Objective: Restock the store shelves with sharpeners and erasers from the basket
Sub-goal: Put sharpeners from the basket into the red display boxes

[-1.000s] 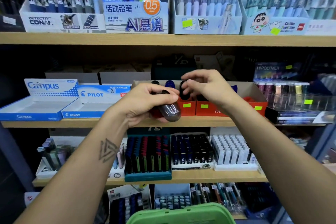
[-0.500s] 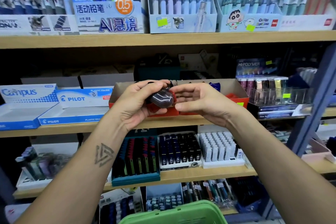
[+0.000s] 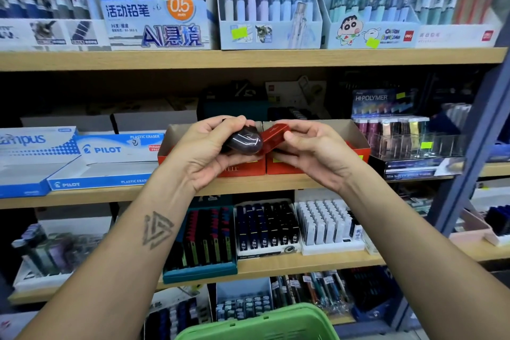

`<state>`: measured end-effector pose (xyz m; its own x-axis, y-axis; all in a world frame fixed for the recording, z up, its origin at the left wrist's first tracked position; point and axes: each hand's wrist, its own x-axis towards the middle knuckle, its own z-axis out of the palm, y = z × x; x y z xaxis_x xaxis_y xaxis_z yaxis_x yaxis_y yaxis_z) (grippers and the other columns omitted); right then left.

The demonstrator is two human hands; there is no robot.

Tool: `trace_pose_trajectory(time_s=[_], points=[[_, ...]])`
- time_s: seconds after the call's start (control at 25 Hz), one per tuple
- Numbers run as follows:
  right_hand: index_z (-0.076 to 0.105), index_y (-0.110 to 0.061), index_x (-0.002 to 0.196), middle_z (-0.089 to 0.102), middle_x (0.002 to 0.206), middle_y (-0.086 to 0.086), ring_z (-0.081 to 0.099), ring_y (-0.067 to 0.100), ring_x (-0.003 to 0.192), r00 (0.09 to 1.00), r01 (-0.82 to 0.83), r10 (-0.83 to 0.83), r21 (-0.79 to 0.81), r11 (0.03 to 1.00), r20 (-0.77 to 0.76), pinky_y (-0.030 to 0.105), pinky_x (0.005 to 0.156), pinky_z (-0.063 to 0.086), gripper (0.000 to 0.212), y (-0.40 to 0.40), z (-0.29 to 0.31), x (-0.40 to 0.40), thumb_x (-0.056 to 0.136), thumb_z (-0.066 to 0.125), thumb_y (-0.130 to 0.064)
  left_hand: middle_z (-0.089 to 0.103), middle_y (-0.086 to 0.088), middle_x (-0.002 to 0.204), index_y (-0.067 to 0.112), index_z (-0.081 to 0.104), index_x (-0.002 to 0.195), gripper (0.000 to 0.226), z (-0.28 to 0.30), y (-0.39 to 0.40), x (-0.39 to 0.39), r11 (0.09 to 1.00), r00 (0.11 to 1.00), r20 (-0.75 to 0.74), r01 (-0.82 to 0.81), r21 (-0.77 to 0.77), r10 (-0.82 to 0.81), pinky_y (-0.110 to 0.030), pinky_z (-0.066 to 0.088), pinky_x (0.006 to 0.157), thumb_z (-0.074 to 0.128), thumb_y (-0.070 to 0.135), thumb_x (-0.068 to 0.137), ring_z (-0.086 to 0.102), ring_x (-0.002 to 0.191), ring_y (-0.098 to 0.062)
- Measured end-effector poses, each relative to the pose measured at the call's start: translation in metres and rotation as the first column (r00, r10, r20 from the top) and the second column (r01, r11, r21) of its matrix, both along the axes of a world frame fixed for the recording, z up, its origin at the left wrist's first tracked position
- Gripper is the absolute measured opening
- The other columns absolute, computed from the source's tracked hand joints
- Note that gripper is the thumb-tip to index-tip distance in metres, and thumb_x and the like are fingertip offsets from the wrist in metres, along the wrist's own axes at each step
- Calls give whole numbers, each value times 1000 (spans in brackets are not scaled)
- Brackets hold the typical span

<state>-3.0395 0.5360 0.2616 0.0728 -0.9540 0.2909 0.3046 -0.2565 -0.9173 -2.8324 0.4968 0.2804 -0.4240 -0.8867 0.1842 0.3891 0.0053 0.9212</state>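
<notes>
Item: glossy dark egg-shaped sharpener (image 3: 244, 142), clasped in left hand (image 3: 205, 152); red translucent sharpener (image 3: 273, 137), pinched by right hand (image 3: 314, 153). Location: before red cardboard display tray (image 3: 358, 150), middle wooden shelf (image 3: 289, 182). Step: shelving. Next: likely setting both inside.

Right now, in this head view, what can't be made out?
- Basket: cut off by the bottom edge; its contents are out of view.
- Red boxes: both hands cover the fronts, so the insides and most lettering are hidden.
- Dark sharpener: the left hand wraps its far side.
- Red sharpener: the right hand covers part of it; its print is too small.
- Shelf back above the boxes: too dark.
</notes>
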Motion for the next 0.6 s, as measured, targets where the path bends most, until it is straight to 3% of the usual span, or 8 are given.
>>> trace_pose_trajectory(time_s=[0.2, 0.32, 0.44, 0.52, 0.6], points=[[54, -3, 138, 55, 136, 29, 60, 40, 121, 980, -107, 98, 47, 993, 172, 61, 95, 50, 39, 1, 1, 0, 102, 41, 2, 73, -22, 108, -9, 66, 101, 19, -1, -5, 16, 995, 993, 92, -65, -78, 72, -45, 62, 76, 64, 8, 93, 71, 99, -41], [52, -16, 141, 57, 138, 20, 64, 34, 111, 979, -145, 140, 26, 989, 147, 47, 79, 55, 40, 2, 1, 6, 104, 40, -6, 74, -19, 107, -9, 66, 107, 21, 2, -5, 25, 985, 981, 158, -87, -146, 110, -43, 62, 78, 63, 8, 94, 72, 99, -38], [49, -4, 136, 62, 132, 22, 64, 29, 99, 988, -92, 86, 43, 995, 127, 27, 64, 51, 34, 0, 3, 17, 107, 38, -17, 71, -23, 112, -10, 67, 108, 24, 5, -4, 37, 977, 966, 208, -119, -174, 155, -51, 59, 86, 66, 7, 91, 69, 104, -42], [50, 2, 134, 63, 129, 25, 65, 28, 97, 988, -64, 51, 89, 994, 143, 23, 62, 53, 39, -4, 6, 20, 106, 45, -25, 69, -27, 113, -12, 66, 108, 27, 7, -2, 45, 973, 953, 242, -136, -185, 179, -51, 60, 82, 69, 6, 89, 68, 103, -44], [54, 5, 130, 62, 130, 26, 67, 29, 103, 984, -47, 27, 113, 993, 174, 23, 69, 56, 41, -9, 9, 22, 100, 57, -23, 68, -32, 109, -13, 65, 107, 26, 10, -2, 57, 960, 927, 292, -174, -219, 235, -44, 63, 71, 70, 4, 88, 70, 96, -43]])
